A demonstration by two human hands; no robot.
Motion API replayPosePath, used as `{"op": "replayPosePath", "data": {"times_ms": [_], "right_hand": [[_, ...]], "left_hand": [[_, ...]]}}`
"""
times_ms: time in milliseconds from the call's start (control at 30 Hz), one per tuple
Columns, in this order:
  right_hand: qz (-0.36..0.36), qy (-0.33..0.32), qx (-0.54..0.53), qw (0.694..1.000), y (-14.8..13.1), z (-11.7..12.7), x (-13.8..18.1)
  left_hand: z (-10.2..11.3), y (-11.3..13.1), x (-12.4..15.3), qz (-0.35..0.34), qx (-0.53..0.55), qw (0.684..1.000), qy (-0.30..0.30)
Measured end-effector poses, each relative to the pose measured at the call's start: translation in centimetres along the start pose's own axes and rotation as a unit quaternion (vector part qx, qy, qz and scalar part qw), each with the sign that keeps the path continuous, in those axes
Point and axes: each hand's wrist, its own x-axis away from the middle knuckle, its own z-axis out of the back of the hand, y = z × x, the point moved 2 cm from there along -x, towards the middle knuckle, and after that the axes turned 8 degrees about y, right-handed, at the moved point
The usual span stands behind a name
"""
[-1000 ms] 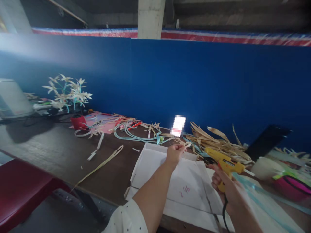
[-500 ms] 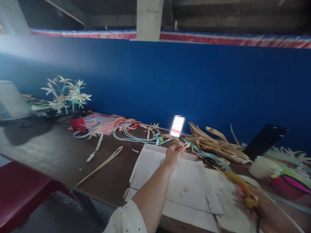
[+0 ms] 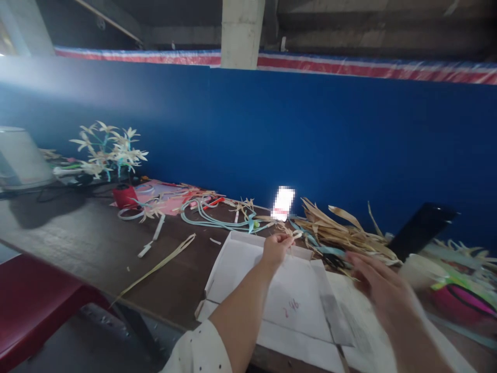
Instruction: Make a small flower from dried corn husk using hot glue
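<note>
My left hand (image 3: 276, 247) is closed in a pinch over the far side of a flattened white cardboard box (image 3: 272, 290). Between its fingertips is a small looped piece of pale dried husk (image 3: 297, 234). To the right, my right hand (image 3: 378, 282) is blurred by motion, its fingers stretched toward the left and no tool visible in them. It hovers over a printed paper sheet (image 3: 345, 305), close to a light-blue ribbon (image 3: 330, 250). Red handwriting marks the box.
Dried husks (image 3: 341, 233) pile up along the blue partition (image 3: 330, 129). A bright phone screen (image 3: 283, 203), a white cup (image 3: 419, 270) and a pink pouch (image 3: 462, 305) stand nearby. Leftward are blue tubing (image 3: 209, 223), a husk-flower plant in a red pot (image 3: 125, 196) and a red chair (image 3: 42, 305).
My right hand has let go of the yellow glue gun, which is out of sight now, and has moved up and left. My left hand stays nearly in place with its husk piece.
</note>
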Motion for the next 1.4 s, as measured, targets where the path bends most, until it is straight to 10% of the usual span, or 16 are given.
{"op": "replayPosePath", "data": {"times_ms": [133,267,567,1400], "right_hand": [[-0.130,-0.068,-0.083,0.986,2.4,-9.4,-0.4],[-0.184,-0.074,-0.137,0.970,5.2,-13.0,-0.9],[-0.153,-0.188,-0.179,0.954,5.7,-11.9,0.2],[-0.090,-0.136,-0.150,0.975,5.6,-10.8,-1.1]], "left_hand": [[0.4,0.1,-0.2,-0.012,-0.014,1.000,0.013],[0.5,0.1,-0.6,-0.023,0.000,0.999,0.022],[0.2,0.1,-0.2,-0.023,-0.010,1.000,-0.008],[0.6,-0.1,-0.2,-0.115,-0.093,0.989,-0.022]]}}
